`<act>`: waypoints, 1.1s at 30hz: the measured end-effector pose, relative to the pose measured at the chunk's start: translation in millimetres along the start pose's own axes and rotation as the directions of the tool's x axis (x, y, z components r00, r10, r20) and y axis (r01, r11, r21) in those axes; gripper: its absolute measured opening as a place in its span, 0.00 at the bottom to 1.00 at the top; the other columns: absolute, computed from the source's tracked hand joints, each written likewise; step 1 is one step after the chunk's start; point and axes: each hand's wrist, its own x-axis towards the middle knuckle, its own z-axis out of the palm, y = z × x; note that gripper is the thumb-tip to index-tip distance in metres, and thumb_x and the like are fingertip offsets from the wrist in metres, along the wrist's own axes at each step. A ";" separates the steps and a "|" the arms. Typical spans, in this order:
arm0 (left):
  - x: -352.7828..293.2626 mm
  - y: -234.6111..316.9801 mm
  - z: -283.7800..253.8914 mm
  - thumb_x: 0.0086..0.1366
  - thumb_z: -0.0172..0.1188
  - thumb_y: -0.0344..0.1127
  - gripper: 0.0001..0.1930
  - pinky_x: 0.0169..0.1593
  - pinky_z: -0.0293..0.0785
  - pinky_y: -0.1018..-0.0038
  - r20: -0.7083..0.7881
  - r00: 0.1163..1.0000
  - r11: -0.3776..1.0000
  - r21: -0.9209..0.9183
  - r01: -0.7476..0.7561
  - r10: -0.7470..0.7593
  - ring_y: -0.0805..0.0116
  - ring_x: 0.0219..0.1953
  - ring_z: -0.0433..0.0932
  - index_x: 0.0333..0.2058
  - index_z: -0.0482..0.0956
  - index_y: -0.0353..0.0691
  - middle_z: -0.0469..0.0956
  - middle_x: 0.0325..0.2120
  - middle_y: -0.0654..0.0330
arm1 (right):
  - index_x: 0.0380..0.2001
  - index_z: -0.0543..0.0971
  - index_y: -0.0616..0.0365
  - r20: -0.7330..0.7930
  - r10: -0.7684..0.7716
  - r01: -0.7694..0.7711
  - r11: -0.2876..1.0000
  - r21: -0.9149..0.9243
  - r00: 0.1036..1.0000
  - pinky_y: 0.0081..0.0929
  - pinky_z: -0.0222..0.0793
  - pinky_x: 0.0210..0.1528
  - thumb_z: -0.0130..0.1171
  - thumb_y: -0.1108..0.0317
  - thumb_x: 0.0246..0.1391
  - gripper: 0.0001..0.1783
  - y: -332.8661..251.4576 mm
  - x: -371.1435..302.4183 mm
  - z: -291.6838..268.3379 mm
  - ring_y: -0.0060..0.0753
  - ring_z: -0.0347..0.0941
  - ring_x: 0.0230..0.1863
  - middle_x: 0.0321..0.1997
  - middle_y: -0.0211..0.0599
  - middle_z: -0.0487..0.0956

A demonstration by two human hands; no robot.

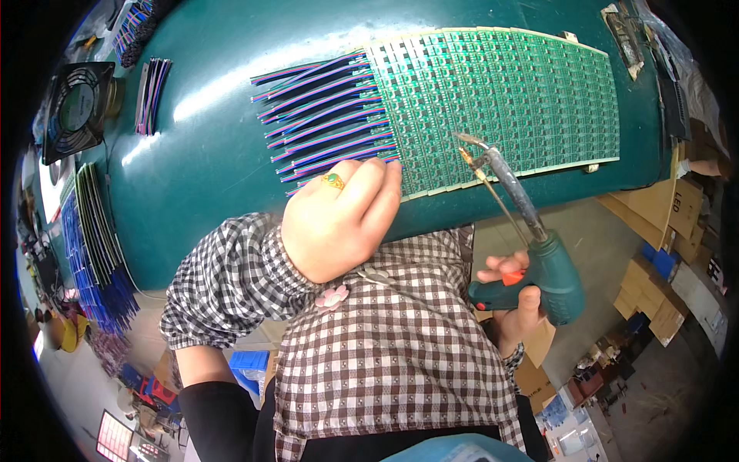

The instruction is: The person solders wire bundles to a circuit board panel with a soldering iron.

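A large panel of green circuit boards [508, 108] lies on the green table. Flat bundles of coloured wires [327, 127] stick out from its left edge in rows. My left hand [339, 219], a ring on one finger, is closed at the near left corner of the panel. Its fingertips pinch the nearest wire bundle where it meets the boards; the exact grip is hidden under the fingers. My right hand [512, 316] is wrapped round the handle of a green soldering gun [560, 281] with an orange trigger. The gun's metal tip is over the panel's near part, apart from the wires.
On the green table [208, 177], a small wire bundle [152, 96] and a black fan [77, 112] sit to the left. Finished-looking strips with blue wires [100, 262] hang at the left edge. Cardboard boxes [654, 292] stand at the right, below table level.
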 end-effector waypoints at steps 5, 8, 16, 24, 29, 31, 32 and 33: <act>-2.2 2.6 5.9 0.49 0.57 0.29 0.21 0.38 0.77 0.73 -0.014 1.000 0.997 0.079 -0.006 0.007 0.63 0.35 0.77 0.44 0.78 0.27 0.75 0.38 0.54 | 0.50 0.69 0.74 -0.026 0.011 -0.013 0.998 -0.068 1.000 0.39 0.83 0.36 0.57 0.49 0.59 0.33 -3.8 -6.0 8.9 0.44 0.78 0.37 0.39 0.48 0.75; -1.5 2.0 8.0 0.48 0.57 0.29 0.21 0.38 0.77 0.74 -0.036 0.999 0.995 0.098 -0.020 0.023 0.64 0.35 0.77 0.44 0.79 0.27 0.76 0.37 0.54 | 0.48 0.71 0.74 -0.056 0.035 -0.039 0.996 -0.080 0.998 0.37 0.83 0.35 0.59 0.50 0.57 0.32 -5.2 -11.0 9.7 0.43 0.78 0.37 0.38 0.47 0.75; -2.0 1.1 9.6 0.49 0.58 0.30 0.18 0.33 0.74 0.77 -0.099 0.994 0.992 0.124 -0.032 0.045 0.69 0.35 0.76 0.40 0.79 0.31 0.74 0.35 0.58 | 0.51 0.69 0.77 0.160 0.040 -0.006 0.977 -0.212 0.986 0.45 0.77 0.46 0.61 0.59 0.58 0.29 3.4 -20.4 -3.2 0.41 0.76 0.38 0.36 0.44 0.75; -1.2 3.0 7.6 0.48 0.58 0.29 0.20 0.35 0.76 0.75 -0.053 0.998 0.997 0.082 -0.013 0.018 0.65 0.35 0.78 0.42 0.80 0.28 0.76 0.37 0.54 | 0.48 0.70 0.71 0.126 0.085 -0.070 0.990 -0.121 0.988 0.39 0.77 0.50 0.73 0.70 0.46 0.29 5.3 -18.2 -3.6 0.39 0.80 0.41 0.37 0.45 0.82; -1.5 -2.2 15.4 0.49 0.58 0.31 0.15 0.29 0.71 0.81 -0.144 0.987 0.988 0.145 -0.049 0.070 0.72 0.33 0.75 0.38 0.79 0.34 0.72 0.32 0.62 | 0.46 0.72 0.70 0.104 0.116 -0.101 0.985 -0.142 0.988 0.37 0.77 0.49 0.76 0.69 0.43 0.30 2.1 -15.9 1.3 0.37 0.81 0.41 0.36 0.46 0.82; -0.3 1.7 9.6 0.49 0.59 0.30 0.17 0.31 0.73 0.78 -0.108 0.993 0.994 0.107 -0.029 0.041 0.69 0.34 0.76 0.39 0.79 0.31 0.74 0.34 0.58 | 0.45 0.72 0.70 0.085 0.120 -0.108 0.985 -0.134 0.989 0.37 0.77 0.49 0.76 0.69 0.43 0.29 2.8 -17.3 2.8 0.38 0.81 0.41 0.36 0.47 0.82; 0.1 3.0 7.6 0.48 0.59 0.28 0.19 0.34 0.76 0.75 -0.071 0.997 0.997 0.071 -0.008 0.013 0.65 0.34 0.78 0.41 0.80 0.28 0.76 0.36 0.55 | 0.45 0.73 0.70 0.066 0.122 -0.113 0.986 -0.124 0.990 0.36 0.77 0.49 0.76 0.69 0.43 0.29 3.2 -17.7 3.0 0.38 0.81 0.41 0.36 0.47 0.82; -0.2 2.9 7.8 0.48 0.59 0.28 0.19 0.34 0.76 0.75 -0.070 0.997 0.998 0.070 -0.007 0.012 0.65 0.34 0.78 0.41 0.80 0.28 0.76 0.36 0.55 | 0.45 0.73 0.70 0.066 0.123 -0.114 0.986 -0.125 0.990 0.36 0.77 0.49 0.76 0.69 0.43 0.29 3.4 -17.4 2.2 0.38 0.81 0.41 0.36 0.47 0.82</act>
